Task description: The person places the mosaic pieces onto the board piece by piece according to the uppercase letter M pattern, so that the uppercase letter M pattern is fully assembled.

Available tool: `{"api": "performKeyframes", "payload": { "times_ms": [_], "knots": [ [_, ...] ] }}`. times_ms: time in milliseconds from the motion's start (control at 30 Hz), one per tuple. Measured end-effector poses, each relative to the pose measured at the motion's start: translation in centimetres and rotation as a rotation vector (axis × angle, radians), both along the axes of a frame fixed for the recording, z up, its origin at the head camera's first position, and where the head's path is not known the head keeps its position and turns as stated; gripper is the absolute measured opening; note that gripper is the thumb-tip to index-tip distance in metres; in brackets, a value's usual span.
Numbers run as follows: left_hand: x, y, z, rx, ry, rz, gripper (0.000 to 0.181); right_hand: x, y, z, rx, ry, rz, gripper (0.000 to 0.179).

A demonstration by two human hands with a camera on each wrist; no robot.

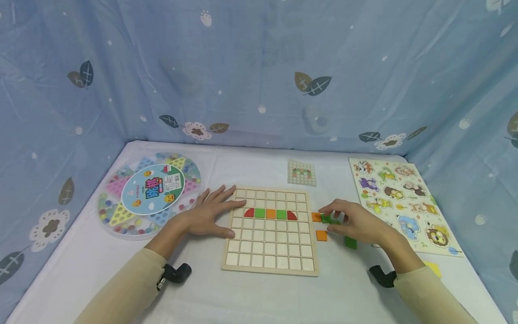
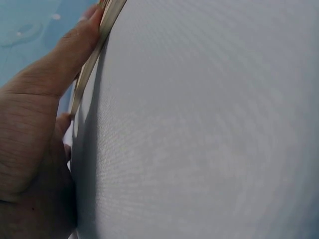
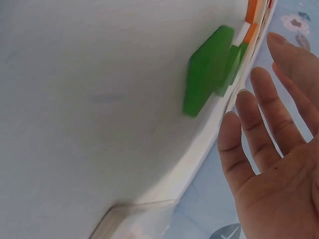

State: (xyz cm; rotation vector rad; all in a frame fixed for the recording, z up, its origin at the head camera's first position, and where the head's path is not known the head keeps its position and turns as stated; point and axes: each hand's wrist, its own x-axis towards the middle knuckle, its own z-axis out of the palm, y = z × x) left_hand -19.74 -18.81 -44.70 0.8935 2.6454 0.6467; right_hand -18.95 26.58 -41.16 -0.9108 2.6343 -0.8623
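Note:
A wooden grid board (image 1: 270,249) lies flat on the white table. One row holds a red quarter-round tile (image 1: 249,213) at the left, green, orange (image 1: 270,213) and green square tiles, then another red quarter-round. My left hand (image 1: 208,211) rests at the board's left edge with fingers spread; its thumb touches the frame in the left wrist view. Right of the board my right hand (image 1: 358,220) hovers over loose orange tiles (image 1: 321,235) and green tiles (image 1: 350,243). In the right wrist view its fingers (image 3: 266,94) are extended and apart, holding nothing, beside a green tile (image 3: 209,72).
A small pattern card (image 1: 301,173) lies behind the board. At the left sits a round clear box of marbles (image 1: 153,189) with a printed label. An animal puzzle board (image 1: 398,193) lies at the right, and a yellow piece (image 1: 433,268) shows beside my right sleeve.

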Motion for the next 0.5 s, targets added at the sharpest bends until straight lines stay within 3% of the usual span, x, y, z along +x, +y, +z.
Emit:
{"api": "performKeyframes", "payload": {
  "times_ms": [500],
  "knots": [
    [0.1,0.0,0.1,-0.005,0.009,-0.007,0.087,0.4,2.1,-1.1,0.028,0.008,-0.038,0.051]
  ]
}}
